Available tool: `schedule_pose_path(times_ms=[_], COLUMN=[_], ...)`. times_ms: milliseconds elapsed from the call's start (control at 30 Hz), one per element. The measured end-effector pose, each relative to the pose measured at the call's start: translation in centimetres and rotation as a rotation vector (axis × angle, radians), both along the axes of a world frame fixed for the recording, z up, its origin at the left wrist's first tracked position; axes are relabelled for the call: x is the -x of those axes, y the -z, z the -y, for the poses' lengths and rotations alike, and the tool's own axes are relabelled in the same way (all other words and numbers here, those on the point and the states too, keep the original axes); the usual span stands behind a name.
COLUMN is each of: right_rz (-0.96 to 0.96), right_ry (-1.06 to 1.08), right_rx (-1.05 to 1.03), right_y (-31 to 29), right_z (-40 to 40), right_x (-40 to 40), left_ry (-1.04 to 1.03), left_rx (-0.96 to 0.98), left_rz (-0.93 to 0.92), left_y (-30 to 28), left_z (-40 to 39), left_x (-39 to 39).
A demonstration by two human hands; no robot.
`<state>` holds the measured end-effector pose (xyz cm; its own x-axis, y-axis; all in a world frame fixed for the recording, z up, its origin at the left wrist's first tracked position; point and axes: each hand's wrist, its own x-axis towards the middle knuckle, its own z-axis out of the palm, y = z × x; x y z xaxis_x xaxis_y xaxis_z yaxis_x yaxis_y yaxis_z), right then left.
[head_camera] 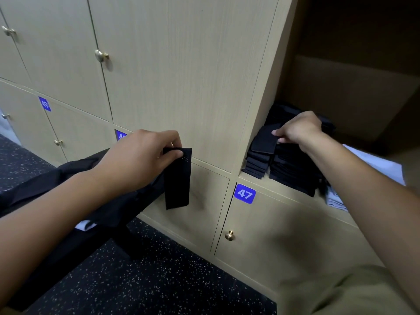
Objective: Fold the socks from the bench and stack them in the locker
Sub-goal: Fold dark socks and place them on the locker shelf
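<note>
My left hand [141, 155] pinches the top edge of a black sock [177, 178] that hangs straight down in front of the closed locker doors. Inside the open locker [256, 123] my right hand [300, 130] pinches a folded black sock [264, 139] above two stacks of folded black socks [288, 169]. The left stack [256, 162] is lower than the right one. Dark fabric covers the bench [68, 178] under my left forearm.
Closed wooden locker doors with brass knobs [101, 55] fill the left and centre. A blue label "47" [244, 193] marks the door below the open locker. White cloth [372, 164] lies at the locker's right. The floor [159, 269] is black and speckled.
</note>
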<state>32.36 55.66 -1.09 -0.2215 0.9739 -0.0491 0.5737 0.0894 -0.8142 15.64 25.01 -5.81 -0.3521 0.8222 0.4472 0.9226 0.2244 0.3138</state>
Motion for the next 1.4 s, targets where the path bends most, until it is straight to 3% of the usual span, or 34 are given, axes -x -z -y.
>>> schedule_pose_path(times_ms=[167,400,800,1033,1400], right_rz=[0.29,0.453,0.165,0.058,0.028], right_ry=[-0.007,-0.077,-0.309,-0.83,-0.961], right_rx=[-0.255,-0.366,-0.489,-0.175,-0.155], right_y=[0.3,0.6,-2.3,0.3,3.1], right_z=[0.7,1.1,7.1,14.0,16.3], right_x=[0.1,-0.6,-5.0,-4.1,-1.3], left_ry=[-0.004,0.004,0.061,0.241,0.192], left_rx=[0.006,0.009,-0.104,-0.154,-0.105], left_rz=[-0.007,0.001,0.251,0.585,0.704], left_y=[0.0,-0.2,-1.0,-1.3,0.2], left_z=[0.0,-0.1,-1.3,-1.7,1.4], left_x=[-0.1,-0.4,-1.1,-1.6,1.0])
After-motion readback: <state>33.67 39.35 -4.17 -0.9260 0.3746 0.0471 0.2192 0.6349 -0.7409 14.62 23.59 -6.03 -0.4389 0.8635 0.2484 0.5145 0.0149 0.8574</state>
